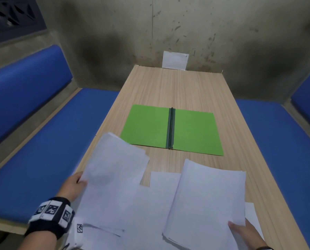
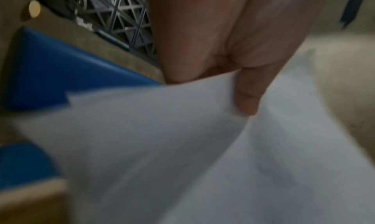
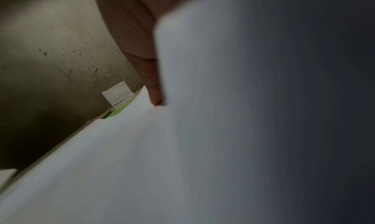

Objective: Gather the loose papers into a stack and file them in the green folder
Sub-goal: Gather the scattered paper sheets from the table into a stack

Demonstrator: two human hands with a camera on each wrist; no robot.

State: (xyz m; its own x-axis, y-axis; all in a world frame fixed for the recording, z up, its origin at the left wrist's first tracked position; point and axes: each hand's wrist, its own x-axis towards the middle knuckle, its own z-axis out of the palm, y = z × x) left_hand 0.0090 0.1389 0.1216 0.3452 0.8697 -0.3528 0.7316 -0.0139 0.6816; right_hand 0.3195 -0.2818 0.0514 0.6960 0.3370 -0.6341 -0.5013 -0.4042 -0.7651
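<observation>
Your landmark is the green folder (image 1: 172, 129), lying open and flat on the table (image 1: 177, 87), spine toward you. On the near side of it, to its left, your left hand (image 1: 73, 185) pinches a bundle of papers (image 1: 112, 170) by its edge, thumb on top, the far corner raised. Nearer you and to the folder's right, your right hand (image 1: 244, 233) pinches a second bundle (image 1: 210, 193), which curves. More loose sheets (image 1: 161, 181) lie flat between the two. The biggest risk, I judge, is sheets sliding out of either edge-grip when you merge them. Next, the bundles may meet askew. Least, a corner could catch the folder's near edge.
</observation>
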